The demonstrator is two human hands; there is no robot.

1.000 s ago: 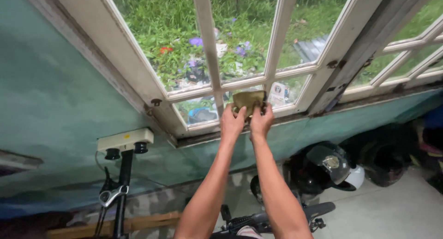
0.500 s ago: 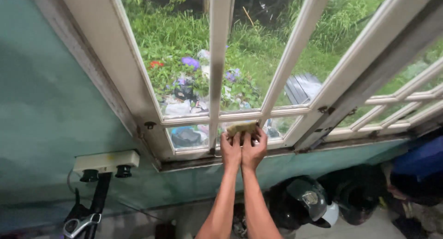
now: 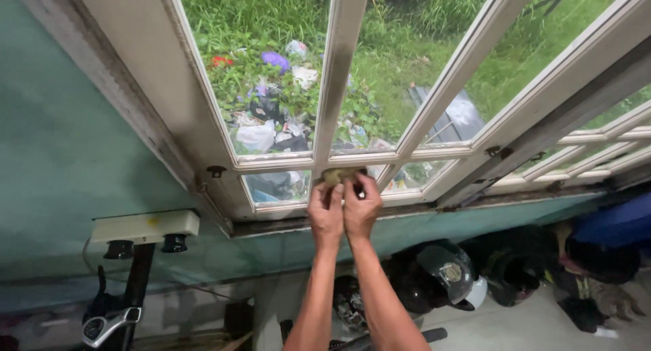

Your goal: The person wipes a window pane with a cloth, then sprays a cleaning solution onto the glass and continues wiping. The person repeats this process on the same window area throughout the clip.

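a white wooden window frame with narrow glazing bars sits in a teal wall. through the panes, green grass and a heap of litter with a purple scrap. below the sill, a cream wall socket box carries two black plugs. on the floor, a dark helmet with a clear visor lies beside dark bags.

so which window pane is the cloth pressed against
The small bottom pane just right of the centre bar: both hands, left hand and right hand, press the cloth there. The tall panes above go untouched.
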